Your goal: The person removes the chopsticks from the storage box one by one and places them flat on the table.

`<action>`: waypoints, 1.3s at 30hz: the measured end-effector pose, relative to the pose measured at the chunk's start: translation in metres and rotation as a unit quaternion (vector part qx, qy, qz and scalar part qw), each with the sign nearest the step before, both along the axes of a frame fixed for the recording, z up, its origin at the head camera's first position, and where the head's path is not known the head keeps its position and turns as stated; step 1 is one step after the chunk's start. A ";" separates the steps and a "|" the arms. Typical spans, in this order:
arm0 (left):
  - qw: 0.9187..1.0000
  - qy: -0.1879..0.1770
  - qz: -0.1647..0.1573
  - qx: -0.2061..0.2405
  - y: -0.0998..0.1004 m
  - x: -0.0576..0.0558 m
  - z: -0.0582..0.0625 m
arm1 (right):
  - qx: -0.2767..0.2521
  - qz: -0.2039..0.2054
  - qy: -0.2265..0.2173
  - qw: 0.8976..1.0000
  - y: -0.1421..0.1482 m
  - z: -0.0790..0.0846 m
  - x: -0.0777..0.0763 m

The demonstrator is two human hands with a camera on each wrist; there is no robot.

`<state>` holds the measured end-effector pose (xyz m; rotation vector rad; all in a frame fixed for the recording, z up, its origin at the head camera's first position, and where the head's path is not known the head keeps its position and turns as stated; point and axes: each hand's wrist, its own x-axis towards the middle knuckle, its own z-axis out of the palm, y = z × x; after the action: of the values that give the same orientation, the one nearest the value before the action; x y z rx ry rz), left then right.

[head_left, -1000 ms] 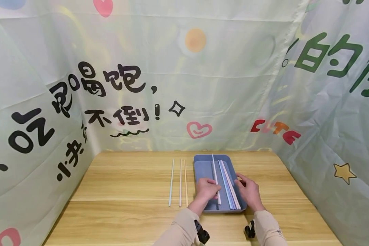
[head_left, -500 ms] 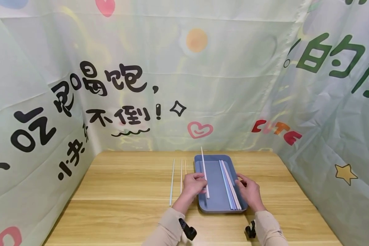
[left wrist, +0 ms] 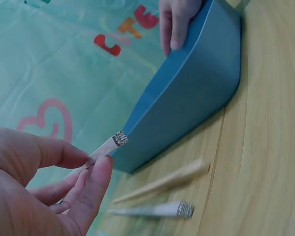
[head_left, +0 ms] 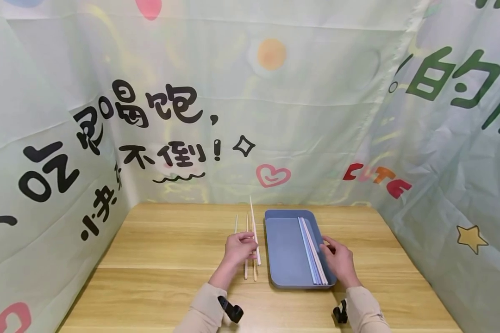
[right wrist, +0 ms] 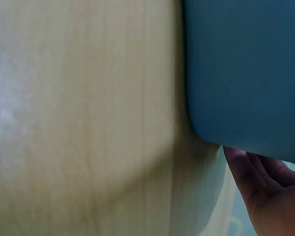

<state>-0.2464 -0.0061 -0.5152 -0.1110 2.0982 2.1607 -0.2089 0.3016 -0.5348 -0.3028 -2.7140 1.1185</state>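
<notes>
In the head view my left hand pinches a pale pink chopstick between thumb and fingers, left of the blue-grey tray. The left wrist view shows its silvery patterned end sticking out past the fingertips. Below it lie a yellow chopstick and a pinkish one; a light blue chopstick is mostly hidden behind the hand. My right hand grips the tray's right wall, fingers at the rim. Several blue, purple and pink chopsticks lie along the tray's right side.
The wooden table runs back to a printed cloth that hangs behind it and along both sides. Beige sleeves and black wrist straps cover the forearms.
My left hand has lifted the pale pink chopstick from the tray and carried it left, over the chopsticks on the table. The right hand has stayed at the tray's wall.
</notes>
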 end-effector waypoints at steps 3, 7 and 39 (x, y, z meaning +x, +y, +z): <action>1.000 -0.004 0.002 -0.005 -0.011 0.000 -0.001 | -0.001 0.001 0.002 1.000 0.000 0.000 0.001; 1.000 -0.010 0.006 -0.010 -0.026 -0.001 -0.004 | 0.002 0.001 0.005 1.000 0.000 0.000 0.000; 0.977 0.022 0.020 -0.212 -0.084 0.007 -0.020 | -0.006 0.006 0.004 1.000 0.000 0.002 0.001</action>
<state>-0.2391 -0.0900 -0.5353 -0.1483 2.5709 1.7111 -0.2076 0.3019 -0.5325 -0.2832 -2.7059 1.1361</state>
